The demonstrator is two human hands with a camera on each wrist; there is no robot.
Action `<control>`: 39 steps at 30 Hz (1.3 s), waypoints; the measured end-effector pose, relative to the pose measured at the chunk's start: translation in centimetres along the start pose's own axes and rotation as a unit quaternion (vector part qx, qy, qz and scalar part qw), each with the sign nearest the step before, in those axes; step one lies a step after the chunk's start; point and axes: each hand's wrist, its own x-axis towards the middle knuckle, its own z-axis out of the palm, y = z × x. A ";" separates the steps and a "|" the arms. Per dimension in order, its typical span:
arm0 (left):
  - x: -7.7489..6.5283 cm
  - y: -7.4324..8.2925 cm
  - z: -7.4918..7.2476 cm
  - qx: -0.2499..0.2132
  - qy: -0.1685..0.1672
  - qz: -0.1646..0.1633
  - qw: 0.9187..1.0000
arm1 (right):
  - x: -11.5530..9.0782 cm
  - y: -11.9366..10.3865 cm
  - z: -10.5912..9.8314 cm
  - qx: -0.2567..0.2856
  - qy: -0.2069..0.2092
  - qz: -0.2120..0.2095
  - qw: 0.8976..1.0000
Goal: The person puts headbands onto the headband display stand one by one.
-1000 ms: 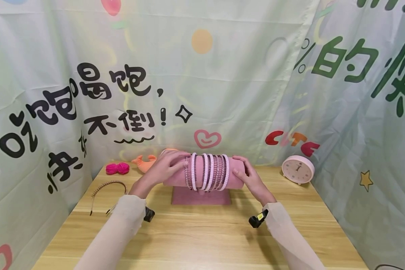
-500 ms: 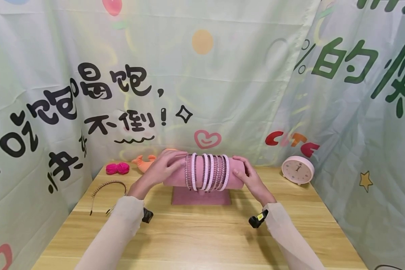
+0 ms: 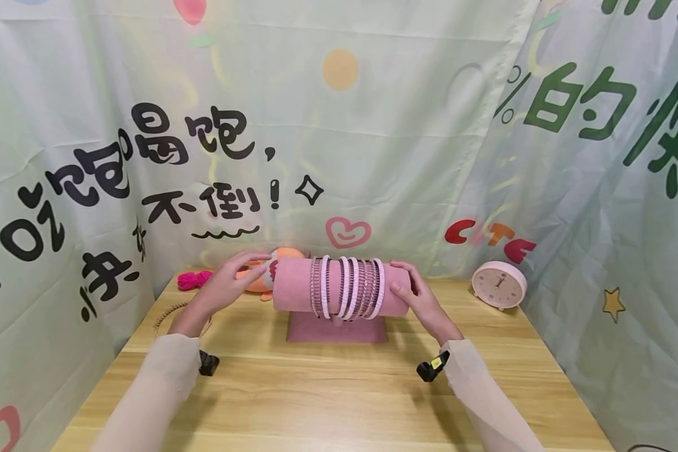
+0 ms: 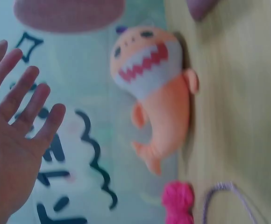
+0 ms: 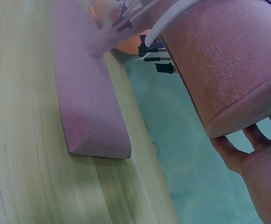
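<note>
A pink roll-shaped display stand (image 3: 292,285) stands on the wooden table. Several headbands (image 3: 347,289), white ones and braided ones, wrap round its roll; their dark-tipped ends hang beneath it in the right wrist view. My right hand (image 3: 426,307) holds the roll's right end, thumb in front and fingers over the top. Off the left end, my left hand (image 3: 226,285) is in the air with nothing in it. The left wrist view shows its fingers (image 4: 28,98) spread and straight. Behind it lies an orange shark plush toy (image 4: 166,116), partly hidden by the roll and hand in the head view.
At the back left sits a bright pink bow-shaped bundle (image 3: 189,280). A braided headband (image 4: 224,185) lies near it, partly behind my left forearm in the head view. A round pink clock (image 3: 498,284) stands at the back right. Printed cloth (image 3: 395,157) surrounds the table (image 3: 316,389).
My left hand has let go of the roll's left end and moved left, uncovering that end and part of the plush toy. The right hand and the stand have stayed put.
</note>
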 end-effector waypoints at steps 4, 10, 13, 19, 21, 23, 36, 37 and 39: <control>-1.2 -1.8 -1.7 0.013 0.010 -0.007 1.000 | 0.0 0.1 -0.1 0.003 0.002 -0.002 1.000; -3.5 -4.3 -3.8 0.074 0.045 -0.013 0.996 | 0.1 0.3 -0.1 0.003 0.000 -0.009 1.000; -4.7 -5.7 -4.6 0.093 0.062 -0.014 0.994 | 0.0 0.3 -0.1 0.003 0.001 -0.010 1.000; -6.7 -8.7 -5.5 0.074 0.079 -0.026 0.994 | 0.0 0.2 0.0 0.000 0.002 -0.006 1.000; -7.4 -9.4 -5.8 0.074 0.076 -0.041 0.994 | 0.0 0.2 0.0 0.002 0.002 -0.006 1.000; -8.0 -10.2 -6.1 0.071 0.072 -0.057 0.993 | 0.0 0.1 0.0 0.005 0.002 -0.007 1.000; -11.1 -14.3 -6.5 0.097 0.052 -0.083 0.990 | 0.0 0.1 0.0 0.003 -0.001 -0.001 1.000; -11.3 -14.5 -6.6 0.098 0.051 -0.083 0.990 | 0.0 0.1 0.0 0.003 -0.001 -0.001 1.000; -11.6 -14.8 -6.5 0.102 0.049 -0.085 0.990 | 0.0 0.1 0.0 0.002 -0.001 -0.001 1.000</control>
